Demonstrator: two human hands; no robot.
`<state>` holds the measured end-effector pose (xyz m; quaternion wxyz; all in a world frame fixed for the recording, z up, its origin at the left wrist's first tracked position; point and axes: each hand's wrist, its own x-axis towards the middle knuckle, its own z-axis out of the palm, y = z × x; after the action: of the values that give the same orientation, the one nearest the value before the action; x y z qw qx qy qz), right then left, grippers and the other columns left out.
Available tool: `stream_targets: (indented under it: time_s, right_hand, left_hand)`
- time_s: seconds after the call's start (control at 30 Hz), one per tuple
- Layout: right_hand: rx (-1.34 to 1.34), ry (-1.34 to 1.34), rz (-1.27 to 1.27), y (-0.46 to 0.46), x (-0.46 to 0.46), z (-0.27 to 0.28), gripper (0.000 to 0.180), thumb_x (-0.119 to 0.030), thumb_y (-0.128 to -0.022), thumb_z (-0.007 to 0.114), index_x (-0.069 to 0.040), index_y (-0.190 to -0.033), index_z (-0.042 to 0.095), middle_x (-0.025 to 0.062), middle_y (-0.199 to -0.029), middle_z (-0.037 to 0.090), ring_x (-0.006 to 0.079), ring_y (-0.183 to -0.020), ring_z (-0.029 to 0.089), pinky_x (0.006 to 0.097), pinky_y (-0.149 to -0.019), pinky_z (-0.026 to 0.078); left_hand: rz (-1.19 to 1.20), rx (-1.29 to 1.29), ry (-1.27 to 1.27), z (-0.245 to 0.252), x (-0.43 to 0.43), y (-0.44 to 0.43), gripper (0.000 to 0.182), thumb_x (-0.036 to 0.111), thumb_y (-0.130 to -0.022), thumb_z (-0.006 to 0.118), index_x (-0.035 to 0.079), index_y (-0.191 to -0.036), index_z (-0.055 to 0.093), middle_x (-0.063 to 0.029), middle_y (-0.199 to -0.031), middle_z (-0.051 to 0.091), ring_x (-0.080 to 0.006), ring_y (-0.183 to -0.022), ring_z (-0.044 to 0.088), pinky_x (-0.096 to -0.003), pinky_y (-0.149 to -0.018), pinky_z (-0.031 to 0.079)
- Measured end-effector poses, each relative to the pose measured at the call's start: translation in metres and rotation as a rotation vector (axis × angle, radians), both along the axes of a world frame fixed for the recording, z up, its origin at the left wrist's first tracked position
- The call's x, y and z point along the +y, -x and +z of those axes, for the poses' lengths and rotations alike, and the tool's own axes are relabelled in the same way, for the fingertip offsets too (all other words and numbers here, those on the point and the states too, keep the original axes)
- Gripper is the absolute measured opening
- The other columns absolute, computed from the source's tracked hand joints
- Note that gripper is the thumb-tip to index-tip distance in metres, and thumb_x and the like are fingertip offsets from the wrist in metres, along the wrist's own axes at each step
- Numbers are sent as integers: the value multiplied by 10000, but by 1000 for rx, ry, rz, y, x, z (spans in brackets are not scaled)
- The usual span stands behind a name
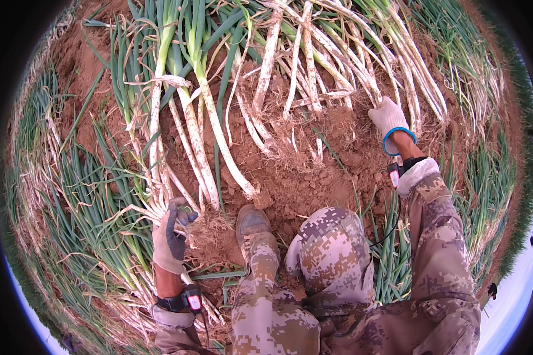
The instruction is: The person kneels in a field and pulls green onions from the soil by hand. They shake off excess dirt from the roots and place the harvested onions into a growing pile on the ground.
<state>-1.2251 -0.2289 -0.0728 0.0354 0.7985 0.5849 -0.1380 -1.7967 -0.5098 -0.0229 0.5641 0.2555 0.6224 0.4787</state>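
My left hand (171,239), in a knit glove with a dark grey coating, is at the root ends of a bunch of large green onions (155,120) at lower left. Its fingers are half curled beside a soil-caked root clump (211,228); whether they grip a stalk is hidden. My right hand (388,117), in a pale knit glove with a blue cuff, is closed at the lower end of a white onion stalk (366,82) on the right. More pulled onions (266,66) lie between the hands, roots towards me and green leaves away.
Loose reddish-brown soil (302,191) lies before me. My shoe (252,222) is close to the root end of one long onion (224,142). A camouflage-covered knee (331,248) is bent beside it. Rows of onions extend at left (93,213) and right (488,186). Cabled devices sit on both wrists.
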Motion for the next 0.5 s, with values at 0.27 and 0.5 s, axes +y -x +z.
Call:
stream_targets:
  time_s: [0.27,0.5]
  right_hand:
    - [-314,-306,338,-130,53,161,320,-254,-971,693,-49,-1215,655,301,-1055,725,492,-1036,697,540,-859,547]
    - [68,-161,63,-117,2,103,481,-420,-880,793,-54,-1191,757,230,-945,757,338,-916,764,449,-833,567]
  left_hand:
    - [9,37,-24,7,8,13,450,310,-1143,549,-90,-1329,636,-16,-845,578,-199,-924,715,-382,-930,574]
    - [-3,-218,34,-8,24,-18,439,312,-1146,543,-72,-1349,611,-16,-843,551,-185,-890,669,-409,-962,571]
